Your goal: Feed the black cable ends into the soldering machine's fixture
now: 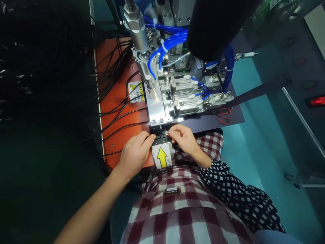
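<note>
My left hand point(135, 149) is closed at the left side of a small black track block point(161, 140) at the front of the machine. Its thumb and fingertips are together at the block's edge, and what lies between them is hidden. On the block's other side, my right hand point(186, 139) pinches a tiny silver and red part point(167, 134). Just below both hands is a white plate with a yellow arrow point(162, 157). A metal press head point(156, 109) stands directly beyond the fingertips.
Black cables point(122, 116) cross the orange tabletop point(120, 137) on the left. Air cylinders point(188, 103) with blue hoses point(172, 38) fill the machine's right side. Red-handled scissors point(224, 117) lie on the dark plate. A large black cylinder point(215, 24) overhangs the machine.
</note>
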`<state>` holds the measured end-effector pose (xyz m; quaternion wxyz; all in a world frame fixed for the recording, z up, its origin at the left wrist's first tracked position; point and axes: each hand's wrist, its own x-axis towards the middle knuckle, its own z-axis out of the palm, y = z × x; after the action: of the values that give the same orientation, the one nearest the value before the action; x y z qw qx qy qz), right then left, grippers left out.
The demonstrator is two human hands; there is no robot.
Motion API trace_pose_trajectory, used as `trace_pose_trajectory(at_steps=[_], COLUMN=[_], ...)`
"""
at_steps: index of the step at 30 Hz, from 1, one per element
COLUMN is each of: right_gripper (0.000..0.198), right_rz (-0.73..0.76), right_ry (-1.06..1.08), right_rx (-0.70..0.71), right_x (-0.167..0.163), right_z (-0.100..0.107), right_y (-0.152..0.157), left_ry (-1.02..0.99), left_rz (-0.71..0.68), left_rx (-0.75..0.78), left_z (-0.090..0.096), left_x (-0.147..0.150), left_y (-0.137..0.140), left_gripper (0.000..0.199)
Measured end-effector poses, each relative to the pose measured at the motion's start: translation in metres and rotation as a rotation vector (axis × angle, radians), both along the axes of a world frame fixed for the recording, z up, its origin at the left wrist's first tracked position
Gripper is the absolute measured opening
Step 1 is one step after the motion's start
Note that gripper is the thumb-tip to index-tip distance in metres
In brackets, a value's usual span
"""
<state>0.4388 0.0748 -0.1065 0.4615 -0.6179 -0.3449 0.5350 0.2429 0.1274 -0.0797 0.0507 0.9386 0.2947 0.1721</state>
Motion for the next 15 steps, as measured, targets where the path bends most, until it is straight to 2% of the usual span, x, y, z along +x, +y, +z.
trace_pose_trajectory(at_steps=[5,9,11,13,15], right_gripper=[0.017,0.017,0.017,0.017,0.016], right_rz=[0.013,0.032,0.074,0.13,0.196], right_ry=[-0.161,-0.131,-0.094,-0.046,-0.04], right_rx=[0.134,0.205,0.197,0.178,0.189], right_x=[-0.001,0.001,0.003,0.004,0.003], right_z=[0.001,0.017,0.029,0.04,0.048], right_y=[-0.001,-0.004,-0.008,-0.014,-0.021], left_ry=[-0.008,-0.047,-0.087,-0.134,-0.188], left_rz=[0.0,0.03,0.081,0.153,0.2], left_rx=[-0.024,-0.113,-0.293,-0.574,-0.846], left_z=[0.001,0.017,0.031,0.044,0.054], left_x=[-0.001,-0.002,-0.002,0.0,0.002], left_y=[-0.001,-0.006,-0.011,-0.016,-0.022], left_gripper=[0.026,0.024,0.019,0.016,0.021])
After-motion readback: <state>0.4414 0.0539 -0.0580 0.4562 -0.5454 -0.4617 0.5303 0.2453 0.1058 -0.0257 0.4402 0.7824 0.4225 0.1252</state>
